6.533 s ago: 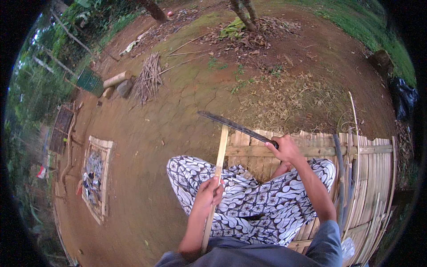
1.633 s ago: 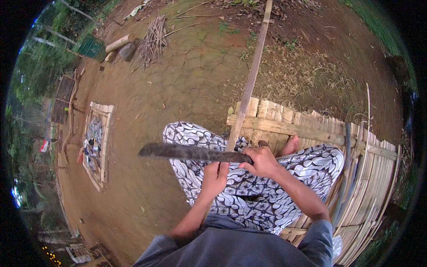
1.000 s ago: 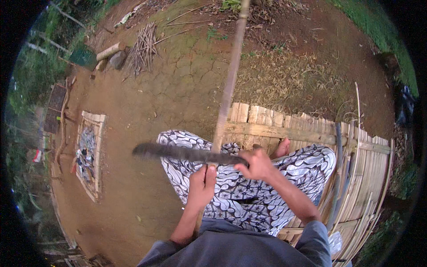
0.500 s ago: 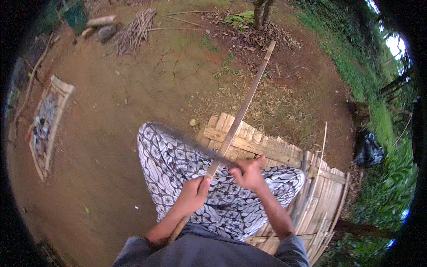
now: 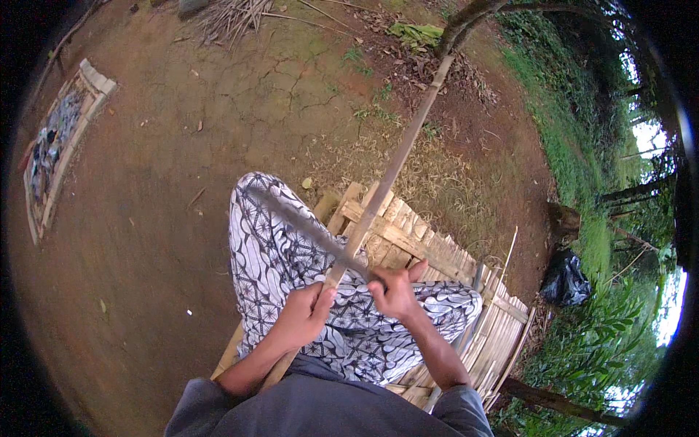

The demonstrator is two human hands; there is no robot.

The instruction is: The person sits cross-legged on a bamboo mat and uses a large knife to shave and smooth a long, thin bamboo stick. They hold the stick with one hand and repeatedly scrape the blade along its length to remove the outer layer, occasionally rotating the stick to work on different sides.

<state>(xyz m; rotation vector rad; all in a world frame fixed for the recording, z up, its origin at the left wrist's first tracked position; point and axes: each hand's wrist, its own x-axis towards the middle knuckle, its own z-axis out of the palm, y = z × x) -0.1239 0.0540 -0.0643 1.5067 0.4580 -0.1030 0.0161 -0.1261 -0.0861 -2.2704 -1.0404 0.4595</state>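
A long split-bamboo strip [image 5: 400,156] slants from under my left arm out over the ground toward a tree. My left hand [image 5: 303,315] is closed around it near my lap. In my right hand [image 5: 395,293] is the grip of a machete [image 5: 306,227], its dark blade blurred by motion. The blade crosses the strip just beyond my left hand and reaches over my left knee. Patterned cloth [image 5: 273,284] covers my legs. I sit on a bamboo-slat bench [image 5: 415,244]; my fingers hide most of the machete's handle.
Pale shavings [image 5: 437,178] litter the ground ahead. At the far left lies a bamboo-framed ash bed [image 5: 49,146]. A stick pile [image 5: 231,18] is at the back, and a tree trunk [image 5: 466,22] leans beyond the strip's end. A black plastic bag [image 5: 566,278] sits to the right.
The view has shifted and tilted, so surroundings sit differently. Both hands keep their grips, and the blade still crosses the strip, now pointing more steeply away from me.
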